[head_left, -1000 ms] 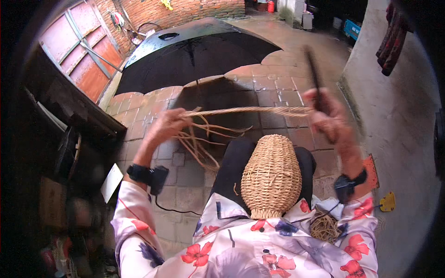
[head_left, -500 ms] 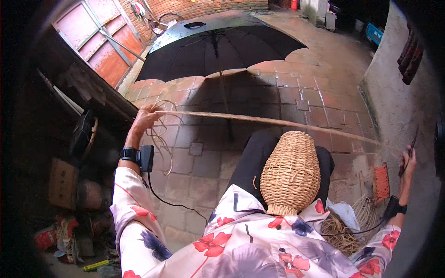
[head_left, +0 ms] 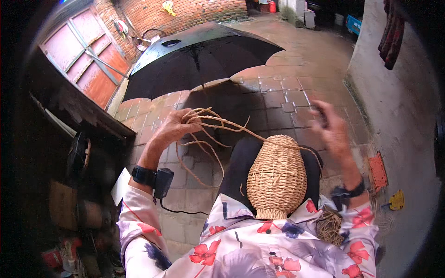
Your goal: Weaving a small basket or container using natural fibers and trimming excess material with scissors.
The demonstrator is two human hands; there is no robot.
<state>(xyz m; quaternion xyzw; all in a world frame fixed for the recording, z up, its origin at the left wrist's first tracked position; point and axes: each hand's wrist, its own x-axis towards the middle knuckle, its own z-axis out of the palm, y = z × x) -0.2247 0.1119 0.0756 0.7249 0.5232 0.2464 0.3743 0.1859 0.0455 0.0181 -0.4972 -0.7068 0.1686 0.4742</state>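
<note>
- nearest, the floral shirt (head_left: 252, 245) fills the lower middle, with a bundle of cord (head_left: 330, 227) just beside its right front.
- the basket (head_left: 277, 183), woven and tan, lies on the lap over dark trousers (head_left: 236, 164), between the two forearms; its short neck faces the shirt and its rounded body points away.
- a black strap (head_left: 143, 176) rings the left wrist, with a black box (head_left: 163, 183) on it and a thin cable (head_left: 185, 211) running off toward the shirt.
- the left hand (head_left: 178, 125) is up beyond the basket's left side, well apart from it, thumb and fingers pinching tan strands (head_left: 206, 116).
- some strands loop and hang below this hand; one crosses over the basket's far end and bends down at its right, though i cannot tell whether it touches.
- the right hand (head_left: 333, 129) is raised to the basket's right, apart from it, blurred, fingers curled about a dark tool (head_left: 321, 118) too smeared to make out.
- farther off, an open black umbrella (head_left: 194, 65) stands over the paved floor (head_left: 301, 97).
- farthest are a pink and red gate (head_left: 85, 55) and a brick wall (head_left: 199, 13).
</note>
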